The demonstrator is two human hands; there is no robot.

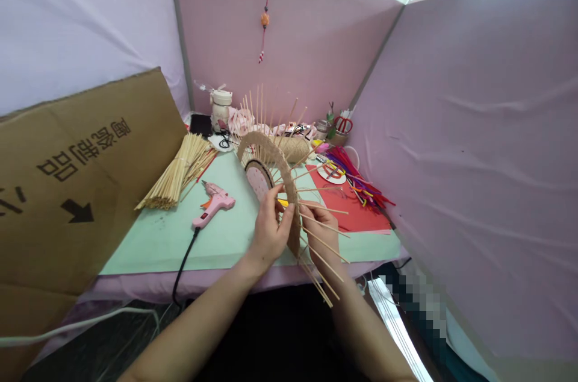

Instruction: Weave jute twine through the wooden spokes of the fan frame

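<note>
Far left of the arch (285, 168), a box (94, 189) is standing with its lettered side facing inward, and a bundle (176, 174) of sticks is lying between the two. Closer to the arch, on that same side, a glue gun (217, 201) is resting on the table (153, 255), its cord trailing over the near edge, while a bottle (221, 108) is standing beyond the arch's far end. Inside the curve, a pink disc (258, 180) is facing the left. The left hand (267, 228) is grasping the arch low down, its thumb pressing the flat face and its other fingers bending at the inner edge. The arch is being held upright, its long axis running from the far upper left down toward the person. Behind it, a twine roll (293, 150) is lying. Just right of the arch, the right hand (323, 228) is bending its fingers among the spokes (325, 190); whether they are pinching one or only touching it, I cannot tell. From these fingers the outer edge is lying immediately left, the spokes are fanning rightward past them, and this hand is sitting nearer the spokes, the left one nearer the disc. Farther right of the arch, pipe cleaners (356, 177) are spreading over a red sheet (361, 216).
</note>
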